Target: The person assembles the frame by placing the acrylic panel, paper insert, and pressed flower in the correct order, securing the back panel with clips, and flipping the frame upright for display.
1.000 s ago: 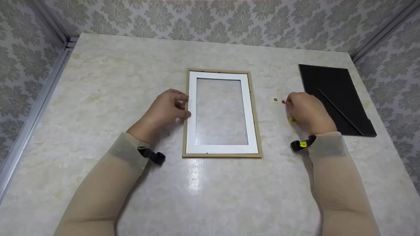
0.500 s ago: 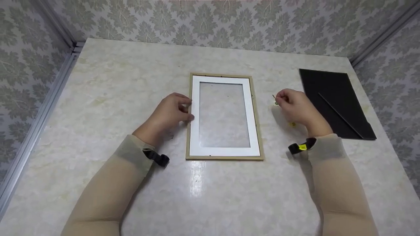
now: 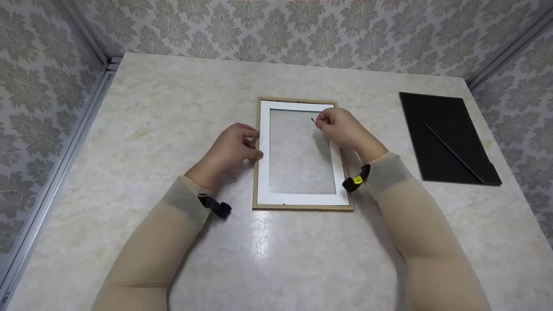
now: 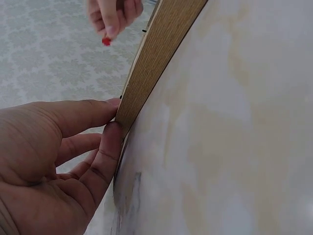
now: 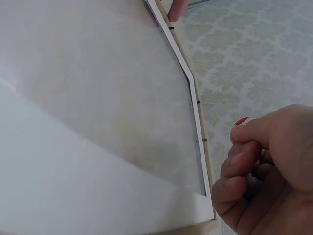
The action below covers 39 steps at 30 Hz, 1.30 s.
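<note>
A light wooden picture frame (image 3: 255, 185) with a white mat (image 3: 302, 199) lies on the table in the middle of the head view. Clear glass (image 3: 298, 164) fills the mat's opening. At the frame's left side, the thumb and fingertips of my left hand (image 3: 231, 144) hold its edge. My right hand (image 3: 341, 127) is over the upper right of the frame, pinching a small red flower (image 5: 241, 121) between thumb and finger. Red petals (image 4: 106, 41) stick out below the fingertips in the left wrist view. From above, only a thin dark stem (image 3: 313, 119) shows.
A black backing board (image 3: 440, 138) with a narrow strip (image 3: 453, 152) across it lies on the right of the pale marbled table (image 3: 194, 86). Small dark tabs (image 5: 198, 102) stand along the frame's inner edge. Patterned walls (image 3: 276, 30) enclose the table.
My right hand has picked up the red flower from the table right of the frame and carried it left over the glass. The left hand stays at the frame's edge.
</note>
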{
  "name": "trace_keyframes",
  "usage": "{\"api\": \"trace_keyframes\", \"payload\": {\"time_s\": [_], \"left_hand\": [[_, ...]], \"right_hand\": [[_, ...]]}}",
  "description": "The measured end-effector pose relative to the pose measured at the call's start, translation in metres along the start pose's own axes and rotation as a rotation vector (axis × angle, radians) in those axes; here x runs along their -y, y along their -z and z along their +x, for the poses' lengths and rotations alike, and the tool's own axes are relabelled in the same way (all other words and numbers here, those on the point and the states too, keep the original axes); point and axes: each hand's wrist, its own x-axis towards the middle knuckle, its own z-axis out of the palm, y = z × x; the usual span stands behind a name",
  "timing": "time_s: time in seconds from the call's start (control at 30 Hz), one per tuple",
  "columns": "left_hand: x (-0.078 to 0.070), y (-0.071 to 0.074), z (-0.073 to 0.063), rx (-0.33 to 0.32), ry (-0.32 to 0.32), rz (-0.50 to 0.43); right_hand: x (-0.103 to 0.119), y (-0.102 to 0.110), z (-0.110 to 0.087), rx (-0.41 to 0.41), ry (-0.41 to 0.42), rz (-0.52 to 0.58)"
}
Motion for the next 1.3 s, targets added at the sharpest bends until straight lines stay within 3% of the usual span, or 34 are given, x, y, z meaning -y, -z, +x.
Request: {"api": "trace_keyframes", "payload": {"time_s": [0.3, 0.53, 0.7, 0.97, 1.2, 1.3], "left_hand": [[-0.002, -0.001, -0.002, -0.012, 0.001, -0.023], [-0.002, 0.000, 0.002, -0.021, -0.018, -0.021], [0.000, -0.001, 0.001, -0.016, -0.020, -0.020], [0.001, -0.003, 0.000, -0.006, -0.023, -0.011], [0.000, -0.003, 0.000, -0.008, -0.030, -0.014], [0.001, -0.001, 0.000, -0.016, -0.033, -0.004]], "right_hand": [[0.035, -0.022, 0.030, 0.033, -0.120, 0.039], [0.043, -0.033, 0.038, 0.025, -0.170, 0.050], [0.046, -0.042, 0.039, -0.005, -0.219, 0.132], [0.042, -0.045, 0.033, -0.034, -0.232, 0.295], [0.033, -0.025, 0.013, -0.080, -0.174, 0.294], [0.028, -0.014, -0.001, -0.101, -0.154, 0.351]]}}
